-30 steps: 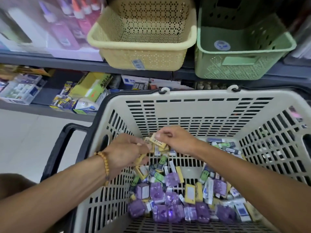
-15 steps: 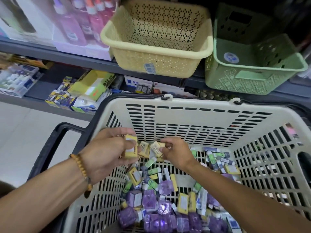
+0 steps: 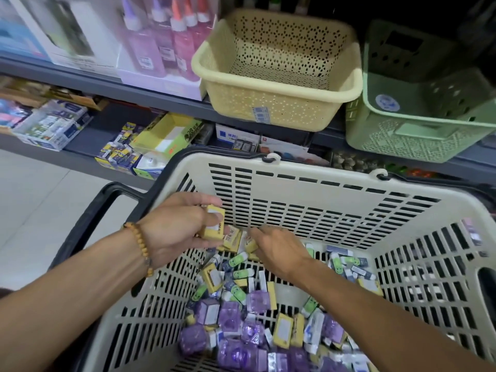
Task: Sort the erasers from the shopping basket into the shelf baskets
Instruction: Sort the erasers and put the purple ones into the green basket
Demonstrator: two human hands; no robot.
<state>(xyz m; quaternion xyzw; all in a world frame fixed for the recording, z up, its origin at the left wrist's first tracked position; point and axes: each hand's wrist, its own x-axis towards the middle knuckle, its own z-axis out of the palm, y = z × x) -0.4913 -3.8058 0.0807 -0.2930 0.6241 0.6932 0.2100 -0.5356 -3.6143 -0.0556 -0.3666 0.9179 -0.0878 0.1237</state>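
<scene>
A cream shopping basket [image 3: 308, 183] with a black handle holds a heap of erasers [image 3: 257, 318] in yellow, purple, green and white wrappers. My left hand [image 3: 177, 226] hovers at the basket's left inner wall and grips a small stack of yellow erasers [image 3: 213, 224]. My right hand [image 3: 279, 251] reaches down near the far wall, its fingers pinching a yellow eraser [image 3: 251, 244] beside other yellow ones. On the shelf above stand a yellow perforated shelf basket [image 3: 276, 95] and, to its right, a green shelf basket [image 3: 418, 124]; both look empty.
Glue bottles [image 3: 163, 38] in a display box stand left of the yellow shelf basket. The lower shelf carries boxes of stationery [image 3: 166, 135]. A pale tiled floor [image 3: 35, 205] lies at the left.
My left hand has drawn left, away from the right hand, with yellow erasers in it. My right hand has dropped lower into the pile. The view has tilted, so the shelf baskets sit lower in frame.
</scene>
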